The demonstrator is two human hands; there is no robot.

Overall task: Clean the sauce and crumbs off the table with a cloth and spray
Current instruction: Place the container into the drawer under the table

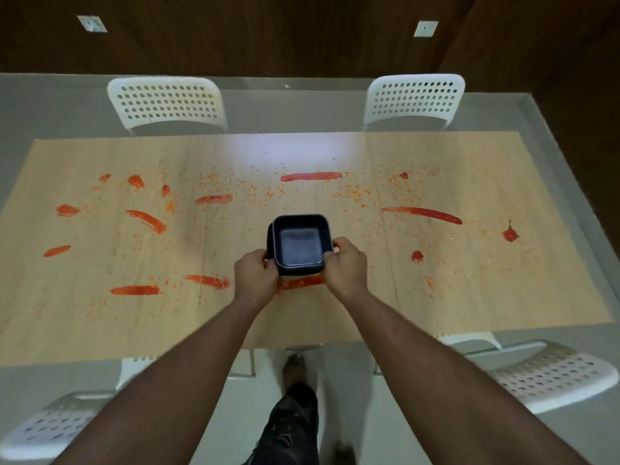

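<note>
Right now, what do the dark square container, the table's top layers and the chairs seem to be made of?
The dark container, held by both hands: likely plastic, smooth with a dull sheen. The table edge: clear glass, since the floor shows through it. The sheet carrying the smears: wood-grain print, probably paper or vinyl, glossy under glare. The chairs: white perforated plastic, apparently.

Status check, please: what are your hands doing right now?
Both hands, left and right, grip dark tub. Sauce, crumbs unwiped. No cloth or spray visible.
</note>
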